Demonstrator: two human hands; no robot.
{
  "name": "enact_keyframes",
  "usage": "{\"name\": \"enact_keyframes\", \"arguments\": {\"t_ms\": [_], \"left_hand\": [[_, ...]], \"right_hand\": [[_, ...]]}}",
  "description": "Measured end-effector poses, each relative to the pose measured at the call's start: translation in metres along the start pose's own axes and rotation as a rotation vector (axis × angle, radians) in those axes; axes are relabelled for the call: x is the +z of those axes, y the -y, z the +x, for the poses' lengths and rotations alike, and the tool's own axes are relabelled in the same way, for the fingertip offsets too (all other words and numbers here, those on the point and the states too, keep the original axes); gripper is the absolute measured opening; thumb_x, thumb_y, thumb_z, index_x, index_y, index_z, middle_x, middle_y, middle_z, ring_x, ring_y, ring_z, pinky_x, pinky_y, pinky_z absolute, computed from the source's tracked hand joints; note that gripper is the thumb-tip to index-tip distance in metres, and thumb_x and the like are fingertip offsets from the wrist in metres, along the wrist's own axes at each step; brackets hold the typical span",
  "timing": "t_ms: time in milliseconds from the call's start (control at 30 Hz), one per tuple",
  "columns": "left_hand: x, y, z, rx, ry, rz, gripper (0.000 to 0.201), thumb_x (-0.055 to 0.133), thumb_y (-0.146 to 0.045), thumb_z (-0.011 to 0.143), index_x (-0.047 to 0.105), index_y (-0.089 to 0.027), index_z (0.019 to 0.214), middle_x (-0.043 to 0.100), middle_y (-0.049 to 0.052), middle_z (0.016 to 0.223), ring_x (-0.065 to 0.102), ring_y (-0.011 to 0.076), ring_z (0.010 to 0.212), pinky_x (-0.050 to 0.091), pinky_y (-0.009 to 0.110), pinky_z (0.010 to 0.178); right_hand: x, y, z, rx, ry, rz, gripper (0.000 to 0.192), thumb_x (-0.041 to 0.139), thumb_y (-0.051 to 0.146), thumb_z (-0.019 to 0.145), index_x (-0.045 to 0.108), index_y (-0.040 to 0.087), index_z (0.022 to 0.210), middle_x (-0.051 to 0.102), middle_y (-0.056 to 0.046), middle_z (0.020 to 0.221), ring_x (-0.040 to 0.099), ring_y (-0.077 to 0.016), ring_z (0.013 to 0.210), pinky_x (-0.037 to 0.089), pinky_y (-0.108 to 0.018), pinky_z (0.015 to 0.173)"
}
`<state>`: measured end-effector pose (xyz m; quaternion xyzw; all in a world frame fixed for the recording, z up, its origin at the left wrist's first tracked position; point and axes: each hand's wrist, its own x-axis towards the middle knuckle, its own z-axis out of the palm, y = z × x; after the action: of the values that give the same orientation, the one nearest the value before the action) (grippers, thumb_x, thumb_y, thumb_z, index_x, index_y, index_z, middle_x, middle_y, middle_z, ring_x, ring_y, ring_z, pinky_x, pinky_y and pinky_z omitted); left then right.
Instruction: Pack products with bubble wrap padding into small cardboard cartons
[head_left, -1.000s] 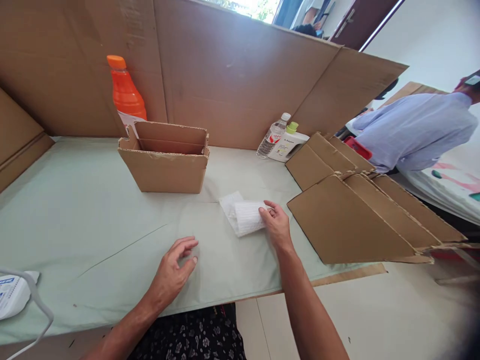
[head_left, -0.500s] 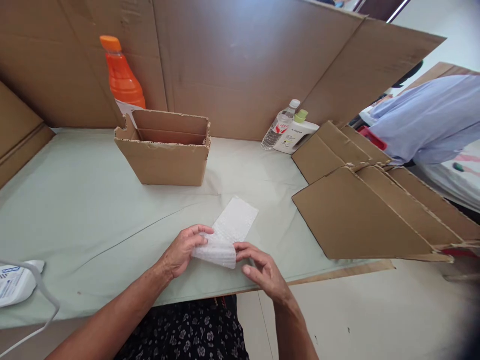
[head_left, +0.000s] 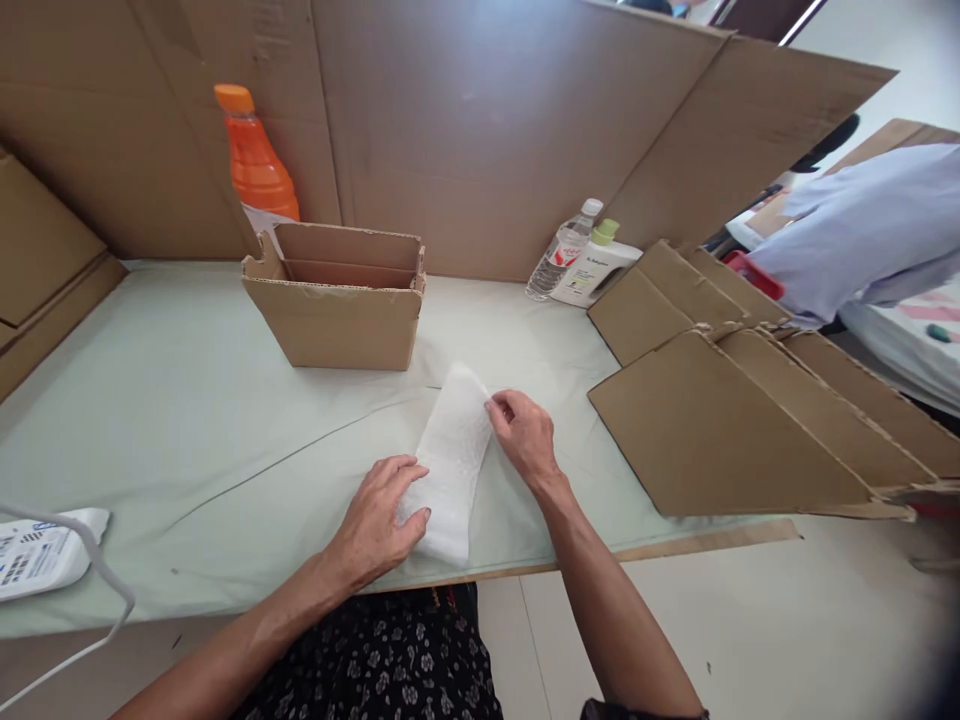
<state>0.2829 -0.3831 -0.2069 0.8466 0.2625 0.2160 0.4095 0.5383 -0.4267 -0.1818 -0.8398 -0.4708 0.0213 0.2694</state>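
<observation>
A strip of white bubble wrap (head_left: 453,460) lies lengthwise near the front edge of the cloth-covered table (head_left: 247,420). My left hand (head_left: 380,515) rests on its lower left side, thumb and fingers spread over the plastic. At the upper right edge, my right hand (head_left: 525,430) pinches the wrap between thumb and fingertips. Beyond the wrap stands an open-topped cardboard box (head_left: 349,325); what is inside it is mostly hidden.
An orange bottle (head_left: 259,165) stands behind the box. Against the back cardboard wall are a clear water bottle (head_left: 559,255) and a white pump bottle (head_left: 592,272). Cardboard dividers (head_left: 727,420) fill the right side. A white bottle (head_left: 52,555) and a cable (head_left: 112,610) lie at left.
The folded-over lower part of the bubble wrap now lies stretched out flat. My right hand has moved up to its upper right edge; my left hand has shifted slightly down and right.
</observation>
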Motion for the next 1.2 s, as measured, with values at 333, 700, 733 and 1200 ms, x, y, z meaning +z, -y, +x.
{"name": "enact_keyframes", "arguments": {"t_ms": [333, 700, 733, 1200], "left_hand": [[-0.004, 0.002, -0.005, 0.016, -0.03, 0.192, 0.043, 0.05, -0.015, 0.085, 0.06, -0.019, 0.127, 0.065, 0.012, 0.117, 0.06, 0.0276, 0.106, 0.051, 0.046, 0.091], [-0.02, -0.001, 0.045, 0.024, 0.013, -0.043, 0.063, 0.054, -0.022, 0.086, 0.043, -0.02, 0.148, 0.057, 0.013, 0.143, 0.053, 0.0293, 0.13, 0.043, 0.048, 0.109], [-0.021, -0.003, 0.057, -0.005, 0.072, -0.084, 0.066, 0.055, -0.025, 0.087, 0.039, -0.02, 0.151, 0.055, 0.014, 0.146, 0.053, 0.0301, 0.131, 0.042, 0.048, 0.11], [-0.039, 0.007, 0.076, -0.171, 0.221, -0.276, 0.057, 0.045, -0.024, 0.088, 0.049, -0.02, 0.145, 0.063, 0.011, 0.139, 0.056, 0.0288, 0.13, 0.044, 0.046, 0.109]], "right_hand": [[0.01, 0.029, 0.08, 0.091, -0.142, -0.024, 0.038, 0.058, 0.024, 0.085, 0.063, 0.013, 0.12, 0.067, -0.016, 0.118, 0.063, -0.0263, 0.095, 0.044, -0.039, 0.088], [0.001, 0.007, -0.021, -0.129, 0.385, -0.016, 0.026, 0.067, 0.029, 0.084, 0.07, 0.022, 0.108, 0.071, -0.004, 0.097, 0.063, -0.0204, 0.087, 0.045, -0.032, 0.079], [0.005, 0.006, -0.021, -0.13, 0.379, -0.02, 0.023, 0.067, 0.027, 0.083, 0.07, 0.022, 0.106, 0.07, -0.004, 0.094, 0.062, -0.0198, 0.085, 0.045, -0.031, 0.079], [-0.028, 0.025, -0.087, -0.317, 0.358, 0.383, 0.012, 0.055, 0.014, 0.089, 0.058, 0.025, 0.093, 0.07, -0.003, 0.112, 0.065, -0.0205, 0.104, 0.049, -0.035, 0.091]]}}
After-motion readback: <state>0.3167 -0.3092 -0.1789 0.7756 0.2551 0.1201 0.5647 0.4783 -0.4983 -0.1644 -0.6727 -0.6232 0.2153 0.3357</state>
